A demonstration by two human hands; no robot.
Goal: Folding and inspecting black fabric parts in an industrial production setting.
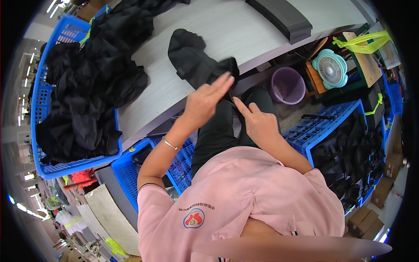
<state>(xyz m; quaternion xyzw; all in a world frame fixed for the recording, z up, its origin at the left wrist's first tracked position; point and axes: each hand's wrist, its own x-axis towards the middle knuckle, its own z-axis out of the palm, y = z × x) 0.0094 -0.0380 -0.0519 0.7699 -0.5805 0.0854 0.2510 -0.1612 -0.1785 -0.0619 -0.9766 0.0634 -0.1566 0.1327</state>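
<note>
A piece of black fabric [190, 59] is lying on the whitish surface [159, 94], its near end reaching the front edge. The left hand [206, 101] is overlapping that end, its fingers nearly straight and close together — the fingertips are blurring, so I cannot tell whether they are pinching the cloth. The right hand [258, 123] is hovering just beside it, off the front edge, its index finger pointing toward the left hand and its other fingers curling inward; I cannot tell whether it is gripping anything. The surface is probably bearing most of the cloth's weight, leaving the near end within both hands' reach. Along the surface's left edge, a blue crate [78, 167] is holding a black fabric heap [94, 109] — overflowing onto the surface, presumably for easy reach.
</note>
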